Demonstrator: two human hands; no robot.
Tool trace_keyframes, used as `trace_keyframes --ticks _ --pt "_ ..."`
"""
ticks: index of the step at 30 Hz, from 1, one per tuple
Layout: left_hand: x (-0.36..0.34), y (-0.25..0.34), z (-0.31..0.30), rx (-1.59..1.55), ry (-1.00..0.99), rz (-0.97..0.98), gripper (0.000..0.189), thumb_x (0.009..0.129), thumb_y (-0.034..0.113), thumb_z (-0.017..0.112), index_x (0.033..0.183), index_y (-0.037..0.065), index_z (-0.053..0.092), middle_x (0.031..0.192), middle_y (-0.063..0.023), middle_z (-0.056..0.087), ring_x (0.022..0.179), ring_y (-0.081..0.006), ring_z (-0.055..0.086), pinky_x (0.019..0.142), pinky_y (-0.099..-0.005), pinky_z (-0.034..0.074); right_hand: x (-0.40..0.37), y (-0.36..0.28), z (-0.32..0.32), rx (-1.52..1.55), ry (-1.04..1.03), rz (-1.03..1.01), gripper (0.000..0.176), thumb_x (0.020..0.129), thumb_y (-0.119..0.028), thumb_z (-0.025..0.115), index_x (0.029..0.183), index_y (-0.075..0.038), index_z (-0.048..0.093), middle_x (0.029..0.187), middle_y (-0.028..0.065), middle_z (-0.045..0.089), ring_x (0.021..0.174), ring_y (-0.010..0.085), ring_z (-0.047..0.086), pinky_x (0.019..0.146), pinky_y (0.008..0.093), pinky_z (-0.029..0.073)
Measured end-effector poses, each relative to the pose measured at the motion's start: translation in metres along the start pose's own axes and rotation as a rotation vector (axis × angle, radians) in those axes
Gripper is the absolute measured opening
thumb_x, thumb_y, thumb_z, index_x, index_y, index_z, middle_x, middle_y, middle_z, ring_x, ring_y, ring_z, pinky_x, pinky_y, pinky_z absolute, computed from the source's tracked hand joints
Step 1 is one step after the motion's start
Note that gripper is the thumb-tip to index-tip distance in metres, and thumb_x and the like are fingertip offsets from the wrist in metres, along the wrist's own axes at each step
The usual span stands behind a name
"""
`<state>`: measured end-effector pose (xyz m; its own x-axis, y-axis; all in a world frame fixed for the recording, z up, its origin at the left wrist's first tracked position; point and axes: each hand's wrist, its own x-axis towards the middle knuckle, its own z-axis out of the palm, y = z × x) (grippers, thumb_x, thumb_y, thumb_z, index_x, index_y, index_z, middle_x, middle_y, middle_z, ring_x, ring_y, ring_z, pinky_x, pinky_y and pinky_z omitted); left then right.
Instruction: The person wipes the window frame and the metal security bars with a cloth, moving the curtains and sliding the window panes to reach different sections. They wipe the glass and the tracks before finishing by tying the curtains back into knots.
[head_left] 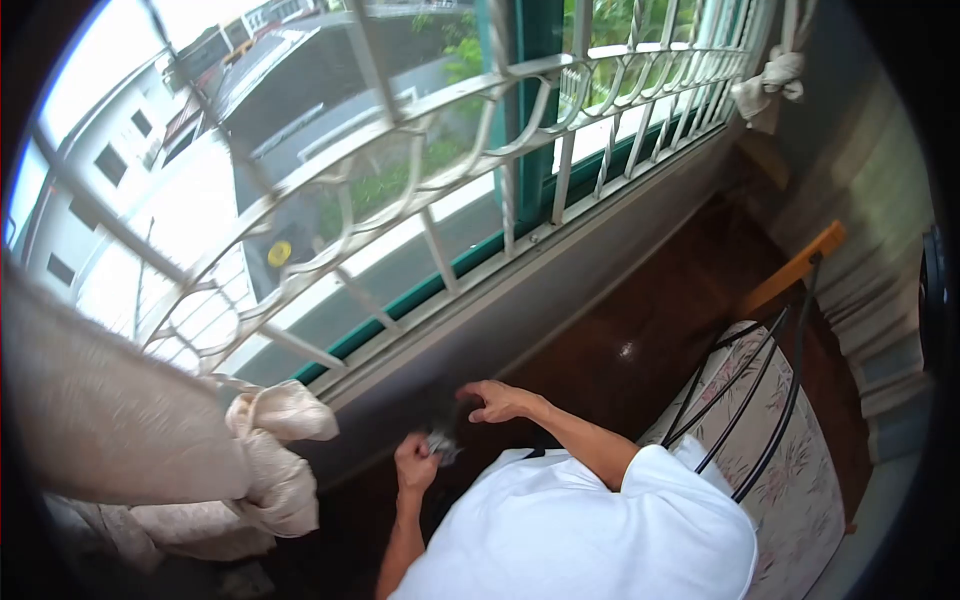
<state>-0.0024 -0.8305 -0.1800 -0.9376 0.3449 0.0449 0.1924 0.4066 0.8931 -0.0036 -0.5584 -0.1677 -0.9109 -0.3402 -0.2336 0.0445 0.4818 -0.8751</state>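
1. My left hand [415, 462] is closed on a small grey item [441, 447] — held before the chest, probably to keep it within reach of the right hand [497, 402], whose grip I can't tell.
2. Wall [560, 280] ahead, knotted curtain [275, 455] left; open floor [650, 300] toward the chair [805, 470].

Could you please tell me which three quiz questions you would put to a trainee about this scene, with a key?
1. Short answer: which hand holds the small grey item?

2. True or false: the right hand is apart from the window grille.

3. Multiple choice: what pattern shows on the pale cover beside the black rods?
A) stripes
B) flowers
C) checks

Key:
1. The left hand.
2. True.
3. B.
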Motion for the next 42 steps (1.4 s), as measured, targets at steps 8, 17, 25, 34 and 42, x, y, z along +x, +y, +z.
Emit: trace_keyframes --ticks 8,17,25,34,42 --pt "0.099 0.143 0.11 -0.419 -0.223 -0.268 0.034 0.08 -0.004 0.073 0.076 0.01 0.042 0.108 -0.0134 0.069 0.085 -0.0093 0.056 0.074 -0.0235 0.047 -0.076 0.048 -0.135 -0.085 0.326 -0.05 0.02 0.079 -0.022 0.07 0.092 -0.008 0.074 0.1 0.0115 0.073 0.097 0.0355 0.066 0.083 0.0442 0.053" --pt "0.148 0.151 0.157 0.056 -0.095 -0.426 0.027 0.08 -0.006 0.07 0.081 0.004 0.045 0.091 -0.0121 0.067 0.079 -0.0138 0.059 0.066 -0.0299 0.049 -0.106 0.075 -0.228 0.842 0.274 -0.172 0.015 0.081 -0.003 0.075 0.095 0.0 0.076 0.108 0.0154 0.073 0.103 0.0218 0.067 0.09 0.0349 0.053" --pt "0.192 0.257 0.218 -0.197 -0.446 0.017 0.053 0.082 0.008 0.075 0.13 0.001 0.053 0.112 -0.0152 0.066 0.098 -0.0263 0.066 0.087 -0.0352 0.053 -0.122 0.037 -0.253 0.728 0.71 -0.406 0.031 0.09 -0.01 0.074 0.117 0.004 0.069 0.121 0.0181 0.068 0.113 0.0253 0.063 0.1 0.0369 0.047" --pt "0.242 0.279 0.244 0.166 -0.477 0.219 0.013 0.088 0.004 0.066 0.1 0.0 0.064 0.089 -0.0149 0.066 0.081 -0.0275 0.067 0.071 -0.0394 0.052 -0.083 0.061 -0.295 0.608 0.849 -0.346 0.052 0.078 -0.004 0.08 0.127 0.003 0.064 0.105 0.0152 0.073 0.094 0.0238 0.071 0.085 0.0306 0.055" --pt "0.229 0.33 0.256 0.378 -0.372 -0.156 0.012 0.086 0.003 0.068 0.096 -0.003 0.067 0.08 -0.0177 0.067 0.067 -0.0285 0.065 0.061 -0.0375 0.05 -0.081 0.067 -0.366 0.545 0.582 -0.4 0.034 0.077 -0.006 0.079 0.106 0.003 0.063 0.086 0.0169 0.072 0.076 0.0292 0.074 0.069 0.0335 0.057"
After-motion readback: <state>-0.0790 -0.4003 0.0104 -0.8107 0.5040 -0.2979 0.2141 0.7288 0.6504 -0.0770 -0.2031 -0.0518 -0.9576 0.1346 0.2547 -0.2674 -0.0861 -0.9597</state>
